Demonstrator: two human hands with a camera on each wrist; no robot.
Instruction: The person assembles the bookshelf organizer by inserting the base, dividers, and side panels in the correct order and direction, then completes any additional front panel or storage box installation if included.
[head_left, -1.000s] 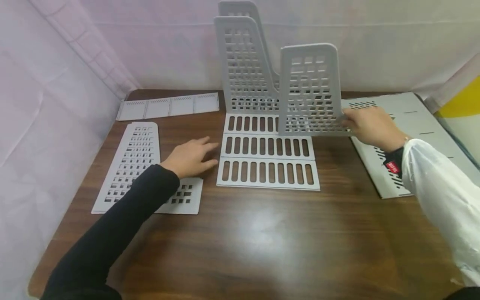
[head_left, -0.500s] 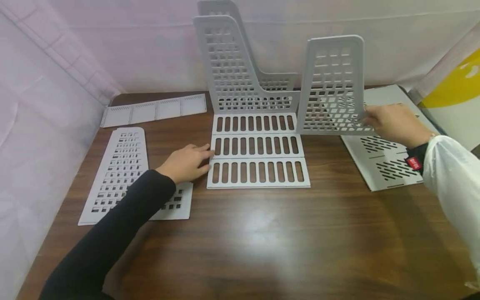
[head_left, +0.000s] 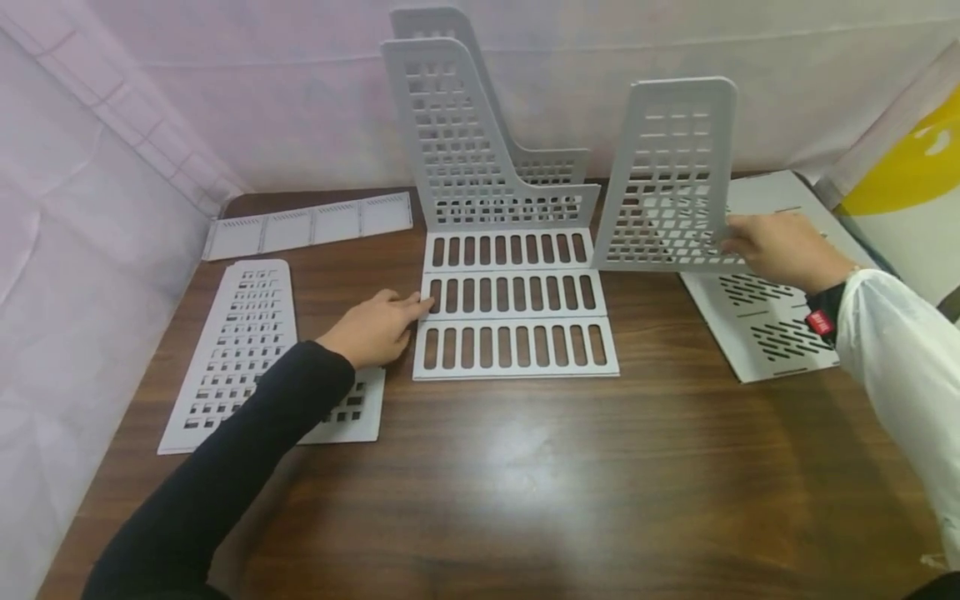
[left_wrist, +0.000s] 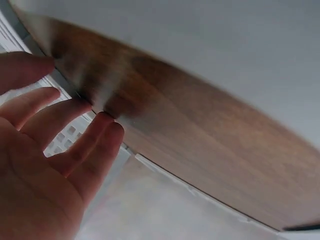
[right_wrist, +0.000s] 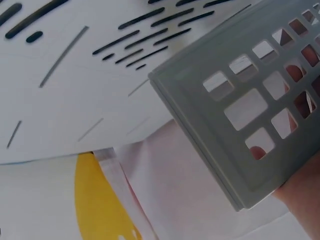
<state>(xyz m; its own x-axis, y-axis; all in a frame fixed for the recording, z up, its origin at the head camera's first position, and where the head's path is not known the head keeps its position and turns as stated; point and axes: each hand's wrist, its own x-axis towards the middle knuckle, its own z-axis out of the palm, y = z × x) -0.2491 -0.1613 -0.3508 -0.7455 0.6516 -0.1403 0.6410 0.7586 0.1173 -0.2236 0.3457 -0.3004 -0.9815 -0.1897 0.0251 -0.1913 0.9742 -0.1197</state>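
Note:
My right hand (head_left: 783,250) grips the lower right corner of a light grey perforated side panel (head_left: 667,179), held upright at the base panel's right. Close up in the right wrist view, the panel (right_wrist: 205,120) shows its square holes, with fingertips visible behind some of them. My left hand (head_left: 372,329) rests against the left edge of the flat slotted base panel (head_left: 517,319). In the left wrist view the fingers (left_wrist: 97,155) are extended toward that edge. Two more perforated side panels (head_left: 468,150) stand upright, one behind the other, at the base panel's back.
Flat on the wooden table (head_left: 540,500) at left lies another perforated L-shaped panel (head_left: 240,350), partly under my left sleeve. A long narrow panel (head_left: 315,227) lies behind it. Large flat slotted panels (head_left: 750,312) lie at right. A white curtain (head_left: 300,100) hangs behind.
The side panel in my right hand has moved right, away from the two standing panels. My left hand has come to the base panel's left edge. The head view has shifted slightly.

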